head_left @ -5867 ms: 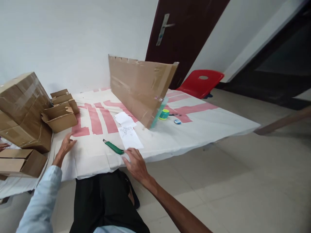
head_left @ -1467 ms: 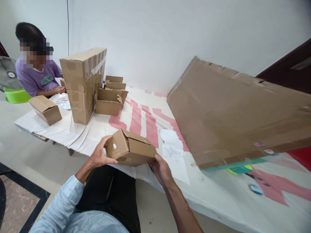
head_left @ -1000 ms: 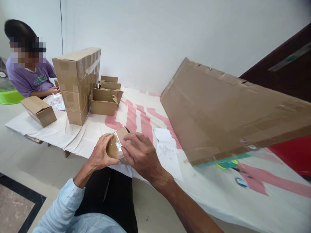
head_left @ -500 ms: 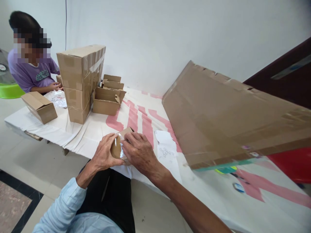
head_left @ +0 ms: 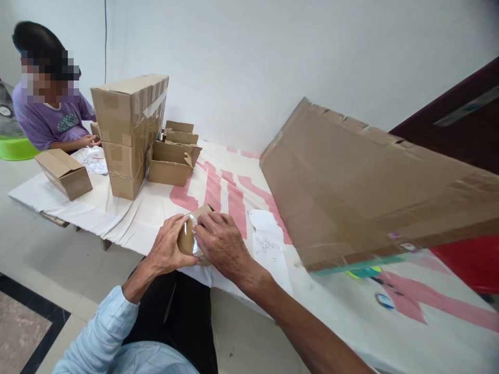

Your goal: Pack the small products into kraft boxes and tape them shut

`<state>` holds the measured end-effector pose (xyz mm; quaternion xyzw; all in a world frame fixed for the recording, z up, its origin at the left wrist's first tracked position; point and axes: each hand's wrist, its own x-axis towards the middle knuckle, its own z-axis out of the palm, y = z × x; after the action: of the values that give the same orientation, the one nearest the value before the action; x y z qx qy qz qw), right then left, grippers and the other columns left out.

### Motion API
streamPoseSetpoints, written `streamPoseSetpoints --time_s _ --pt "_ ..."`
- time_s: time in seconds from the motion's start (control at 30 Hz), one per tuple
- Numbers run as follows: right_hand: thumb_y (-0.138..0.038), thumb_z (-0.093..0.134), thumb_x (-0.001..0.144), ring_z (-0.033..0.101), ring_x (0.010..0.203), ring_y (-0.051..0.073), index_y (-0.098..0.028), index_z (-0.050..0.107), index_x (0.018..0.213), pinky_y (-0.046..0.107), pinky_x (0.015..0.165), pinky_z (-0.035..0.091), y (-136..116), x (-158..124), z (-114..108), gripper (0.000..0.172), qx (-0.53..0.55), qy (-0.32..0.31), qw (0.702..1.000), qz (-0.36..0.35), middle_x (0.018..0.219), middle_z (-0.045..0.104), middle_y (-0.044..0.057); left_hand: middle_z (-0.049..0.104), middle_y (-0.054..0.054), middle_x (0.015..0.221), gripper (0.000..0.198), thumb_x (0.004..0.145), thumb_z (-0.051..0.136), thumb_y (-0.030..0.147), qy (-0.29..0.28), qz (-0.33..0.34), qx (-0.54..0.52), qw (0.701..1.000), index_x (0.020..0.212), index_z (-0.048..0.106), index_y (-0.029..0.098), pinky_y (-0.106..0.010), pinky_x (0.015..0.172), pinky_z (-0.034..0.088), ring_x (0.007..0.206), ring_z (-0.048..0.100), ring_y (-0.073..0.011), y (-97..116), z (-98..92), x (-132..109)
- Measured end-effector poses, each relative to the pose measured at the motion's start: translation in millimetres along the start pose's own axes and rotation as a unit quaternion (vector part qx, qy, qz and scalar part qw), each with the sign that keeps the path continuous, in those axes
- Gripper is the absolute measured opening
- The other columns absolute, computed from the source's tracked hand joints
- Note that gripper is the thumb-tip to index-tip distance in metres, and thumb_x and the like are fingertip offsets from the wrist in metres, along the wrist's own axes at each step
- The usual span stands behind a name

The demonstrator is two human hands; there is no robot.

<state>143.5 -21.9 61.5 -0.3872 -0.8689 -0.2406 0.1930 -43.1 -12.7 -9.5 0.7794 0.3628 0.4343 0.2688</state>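
Note:
Above my lap, at the table's front edge, I hold a small brown cardboard box (head_left: 186,240) with its end turned toward me. Shiny clear tape (head_left: 194,244) lies across that end. My left hand (head_left: 170,244) is closed around the box's left side, thumb below and fingers above. My right hand (head_left: 222,241) has its fingers bent and pressed together at the tape on the right side. These fingers cover part of the box, and their exact grip on the tape is hidden.
Taped boxes (head_left: 120,119) stand stacked at left, beside open boxes (head_left: 171,165) and a single box (head_left: 64,174). A co-worker (head_left: 58,114) sits beyond. Marked paper (head_left: 268,246) lies right of my hands. A large cardboard sheet (head_left: 362,192) leans at right, near a tape roll (head_left: 384,301).
My right fingers have shifted very slightly left over the tape. My left hand and the box stay in nearly the same place.

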Motion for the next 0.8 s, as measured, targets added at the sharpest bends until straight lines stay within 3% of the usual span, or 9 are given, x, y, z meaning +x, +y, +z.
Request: streamPoseSetpoints --time_s 0.27,0.5,0.8 --pt "-0.008 0.064 0.092 0.054 0.088 0.026 -0.019 0.069 0.084 0.041 0.078 0.034 1 7 2 0.014 -0.031 -0.045 0.998 0.029 0.088 0.067 0.009 0.05 -0.021 0.157 0.114 0.057 0.102 0.034 -0.013 -0.015 0.007 1.0 0.156 0.047 0.022 -0.062 0.123 0.039 0.149 0.045 -0.043 5 -1.0 3" --pt "-0.012 0.079 0.078 0.053 0.09 0.029 -0.019 0.07 0.087 0.041 0.075 0.033 -3 14 3 0.015 -0.053 -0.107 0.992 0.037 0.09 0.066 0.011 0.05 -0.02 0.156 0.113 0.059 0.102 0.035 -0.015 -0.013 0.005 1.0 0.156 0.047 0.022 -0.06 0.123 0.04 0.148 0.046 -0.0411 6 -0.9 3" --pt "-0.01 0.066 0.088 0.052 0.089 0.029 -0.019 0.066 0.084 0.043 0.079 0.035 -2 5 7 0.01 -0.035 -0.051 0.998 0.011 0.088 0.065 0.012 0.05 -0.021 0.156 0.113 0.058 0.101 0.033 -0.017 -0.019 0.01 1.0 0.156 0.046 0.021 -0.06 0.123 0.04 0.148 0.046 -0.0413 6 -0.1 2"
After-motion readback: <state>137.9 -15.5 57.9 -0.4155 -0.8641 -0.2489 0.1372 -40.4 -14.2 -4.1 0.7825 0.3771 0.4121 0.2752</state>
